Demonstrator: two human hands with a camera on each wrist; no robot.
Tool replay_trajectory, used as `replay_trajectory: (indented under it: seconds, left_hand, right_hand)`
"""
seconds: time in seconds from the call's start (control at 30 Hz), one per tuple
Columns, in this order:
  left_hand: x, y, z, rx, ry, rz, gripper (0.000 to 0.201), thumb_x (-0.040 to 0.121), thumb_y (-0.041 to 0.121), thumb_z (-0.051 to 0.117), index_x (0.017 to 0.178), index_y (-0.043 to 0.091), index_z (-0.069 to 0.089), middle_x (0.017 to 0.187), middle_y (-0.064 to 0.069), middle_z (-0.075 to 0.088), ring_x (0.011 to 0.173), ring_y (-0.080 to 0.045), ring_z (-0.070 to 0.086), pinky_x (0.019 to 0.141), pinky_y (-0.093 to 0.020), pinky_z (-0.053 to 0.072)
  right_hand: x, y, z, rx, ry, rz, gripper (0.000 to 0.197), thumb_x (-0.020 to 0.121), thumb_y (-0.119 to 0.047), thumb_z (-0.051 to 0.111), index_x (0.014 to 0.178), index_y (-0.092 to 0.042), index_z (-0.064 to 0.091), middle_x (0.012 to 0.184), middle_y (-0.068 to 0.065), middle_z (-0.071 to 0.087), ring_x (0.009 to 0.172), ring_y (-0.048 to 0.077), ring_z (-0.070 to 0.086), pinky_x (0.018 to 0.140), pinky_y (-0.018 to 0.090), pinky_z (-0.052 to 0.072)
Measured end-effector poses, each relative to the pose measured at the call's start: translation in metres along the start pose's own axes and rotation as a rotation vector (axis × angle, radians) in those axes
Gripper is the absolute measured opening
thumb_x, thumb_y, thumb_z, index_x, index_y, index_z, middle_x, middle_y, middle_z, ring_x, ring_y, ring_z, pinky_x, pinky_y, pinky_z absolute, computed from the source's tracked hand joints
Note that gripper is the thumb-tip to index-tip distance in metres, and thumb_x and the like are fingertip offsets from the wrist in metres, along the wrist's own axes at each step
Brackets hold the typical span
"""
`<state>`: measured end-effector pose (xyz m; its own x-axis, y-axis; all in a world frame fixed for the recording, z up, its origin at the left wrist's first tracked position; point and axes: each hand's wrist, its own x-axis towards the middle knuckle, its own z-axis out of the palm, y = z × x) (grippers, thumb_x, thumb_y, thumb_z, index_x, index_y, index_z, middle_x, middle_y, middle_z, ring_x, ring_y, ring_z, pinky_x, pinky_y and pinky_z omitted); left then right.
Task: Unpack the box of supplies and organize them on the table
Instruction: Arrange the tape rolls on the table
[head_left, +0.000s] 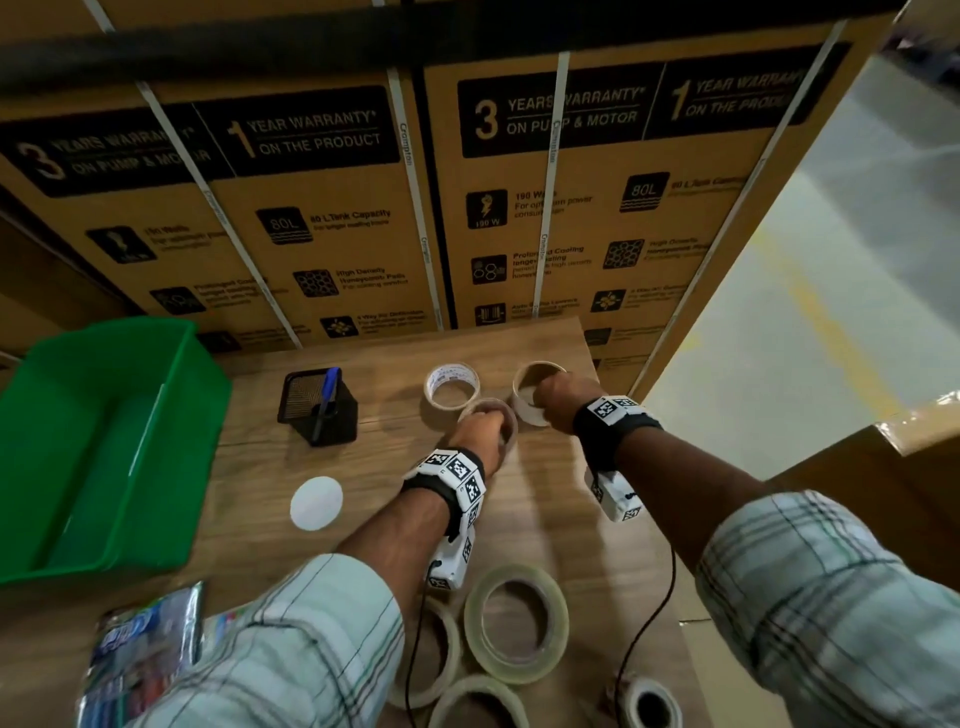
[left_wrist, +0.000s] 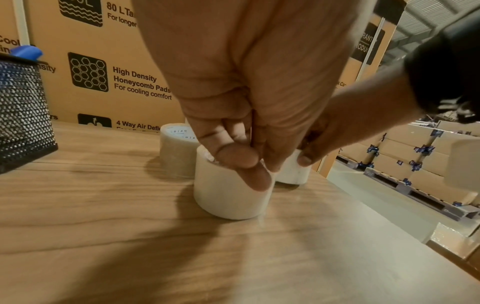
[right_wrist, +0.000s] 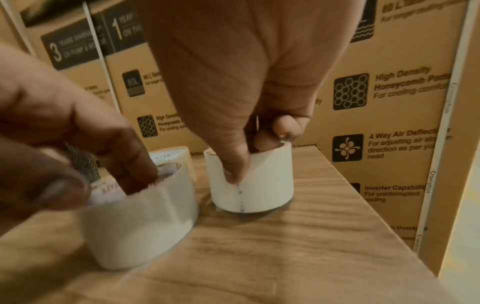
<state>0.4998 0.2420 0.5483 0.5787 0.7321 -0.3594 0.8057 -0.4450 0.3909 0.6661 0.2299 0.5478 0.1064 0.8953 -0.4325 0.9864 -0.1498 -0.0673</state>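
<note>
Setting two tape rolls down at the far end of the bench, beside a third roll. Left grip pinching the wall of its roll, thumb outside; right grip pinching the rim of its roll. Possibly dragging a roll over on release, or nudging the right one toward the nearby bench edge.

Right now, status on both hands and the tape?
Left hand pinches beige tape roll, right hand grips white tape roll. Both on wooden table. Nothing blocking.

Wood-grain table, black mesh holder
</note>
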Motion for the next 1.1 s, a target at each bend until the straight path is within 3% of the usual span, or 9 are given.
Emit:
replay_trajectory:
  seconds: [0.23, 0.33, 0.4, 0.53, 0.7, 0.8, 0.87, 0.97, 1.1]
  left_hand:
    - [-0.005, 0.004, 0.010, -0.010, 0.026, -0.085, 0.030, 0.090, 0.012, 0.053, 0.119, 0.016, 0.059, 0.121, -0.013, 0.060, 0.110, -0.031, 0.059, 0.091, -0.033, 0.049]
    - [-0.011, -0.002, 0.017, 0.147, 0.028, -0.058, 0.020, 0.085, 0.027, 0.053, 0.095, 0.021, 0.068, 0.109, -0.009, 0.068, 0.097, -0.026, 0.063, 0.086, -0.026, 0.052]
    - [-0.015, 0.003, 0.017, 0.122, 0.054, -0.047, 0.016, 0.085, 0.023, 0.053, 0.092, 0.020, 0.068, 0.104, -0.005, 0.069, 0.089, -0.022, 0.064, 0.078, -0.019, 0.053]
    - [-0.022, 0.018, 0.013, -0.024, 0.031, 0.030, 0.030, 0.088, 0.013, 0.056, 0.115, 0.022, 0.064, 0.120, -0.010, 0.062, 0.107, -0.031, 0.060, 0.090, -0.034, 0.051]
    - [-0.035, 0.042, 0.015, 0.102, 0.003, 0.210, 0.020, 0.092, 0.022, 0.052, 0.107, 0.022, 0.066, 0.117, -0.010, 0.063, 0.098, -0.030, 0.060, 0.083, -0.033, 0.050]
    - [-0.042, 0.057, 0.027, 0.152, 0.005, 0.278, 0.020, 0.092, 0.021, 0.048, 0.101, 0.020, 0.066, 0.113, -0.009, 0.064, 0.094, -0.028, 0.060, 0.072, -0.028, 0.042]
    - [-0.047, 0.065, 0.033, 0.192, -0.029, 0.307, 0.022, 0.092, 0.021, 0.048, 0.106, 0.021, 0.065, 0.116, -0.009, 0.063, 0.098, -0.030, 0.060, 0.073, -0.027, 0.040]
    - [-0.048, 0.071, 0.042, 0.210, -0.093, 0.324, 0.022, 0.089, 0.022, 0.048, 0.104, 0.020, 0.064, 0.119, -0.012, 0.062, 0.100, -0.032, 0.060, 0.075, -0.026, 0.038]
    - [-0.050, 0.069, 0.048, 0.197, -0.138, 0.336, 0.018, 0.084, 0.020, 0.053, 0.097, 0.022, 0.065, 0.115, -0.011, 0.064, 0.100, -0.034, 0.061, 0.083, -0.031, 0.049]
  right_hand:
    - [-0.045, 0.018, -0.018, 0.097, 0.137, -0.011, 0.024, 0.085, -0.024, 0.055, 0.104, -0.017, 0.068, 0.104, 0.010, 0.066, 0.093, 0.029, 0.063, 0.073, 0.029, 0.050]
    - [-0.073, 0.019, -0.025, 0.134, 0.169, 0.003, 0.023, 0.083, -0.025, 0.057, 0.100, -0.011, 0.065, 0.099, 0.013, 0.064, 0.088, 0.032, 0.062, 0.068, 0.030, 0.048]
    - [-0.093, 0.018, -0.027, 0.157, 0.183, 0.027, 0.022, 0.081, -0.026, 0.059, 0.096, -0.010, 0.062, 0.093, 0.013, 0.063, 0.084, 0.033, 0.062, 0.067, 0.032, 0.050]
    - [-0.128, 0.015, -0.019, 0.154, 0.103, 0.109, 0.016, 0.080, -0.027, 0.063, 0.078, -0.013, 0.055, 0.079, 0.008, 0.058, 0.073, 0.029, 0.057, 0.062, 0.031, 0.044]
    - [-0.163, 0.007, -0.003, 0.128, -0.024, 0.158, 0.013, 0.081, -0.026, 0.065, 0.080, -0.013, 0.064, 0.081, 0.010, 0.061, 0.072, 0.025, 0.053, 0.064, 0.026, 0.039]
    - [-0.177, 0.003, 0.013, 0.173, -0.164, 0.194, 0.010, 0.078, -0.022, 0.065, 0.070, -0.016, 0.063, 0.063, 0.004, 0.061, 0.054, 0.020, 0.056, 0.055, 0.020, 0.043]
    - [-0.182, 0.001, 0.024, 0.206, -0.233, 0.207, 0.011, 0.078, -0.022, 0.065, 0.071, -0.013, 0.066, 0.059, 0.003, 0.063, 0.047, 0.017, 0.058, 0.052, 0.021, 0.049]
    - [-0.184, -0.002, 0.037, 0.214, -0.241, 0.211, 0.012, 0.079, -0.023, 0.065, 0.076, -0.012, 0.066, 0.067, 0.006, 0.068, 0.049, 0.017, 0.060, 0.048, 0.020, 0.049]
    - [-0.184, -0.010, 0.047, 0.242, -0.209, 0.211, 0.009, 0.081, -0.020, 0.067, 0.083, -0.012, 0.068, 0.072, 0.005, 0.068, 0.057, 0.020, 0.067, 0.052, 0.020, 0.051]
